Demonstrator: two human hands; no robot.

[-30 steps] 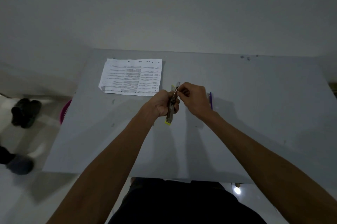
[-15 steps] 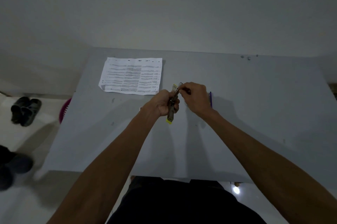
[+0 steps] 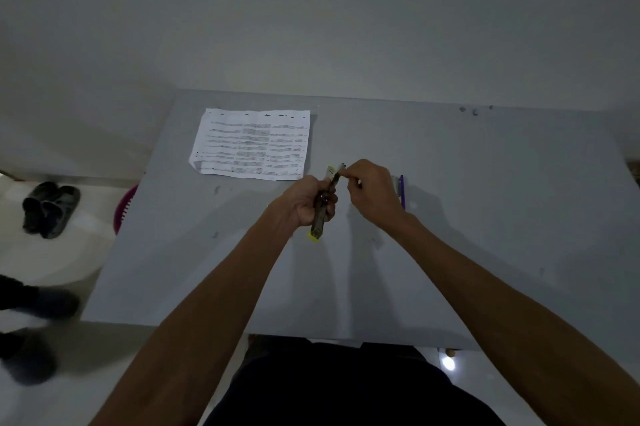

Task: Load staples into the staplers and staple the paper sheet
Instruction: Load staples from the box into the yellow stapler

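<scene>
Right hand (image 3: 375, 191) now over the dim stapler's (image 3: 318, 225) tip, in a pinch; left hand's (image 3: 304, 202) fist round its hidden middle.

Both bare forearms reach forward and close in on the stapler (image 3: 319, 221). The left hand (image 3: 304, 202) is wrapped around its middle in a firm fist, knuckles to the stapler's left. The right hand (image 3: 374, 193) sits just right of it, fingers curled, fingertips (image 3: 346, 173) pinching at the stapler's far end.
</scene>
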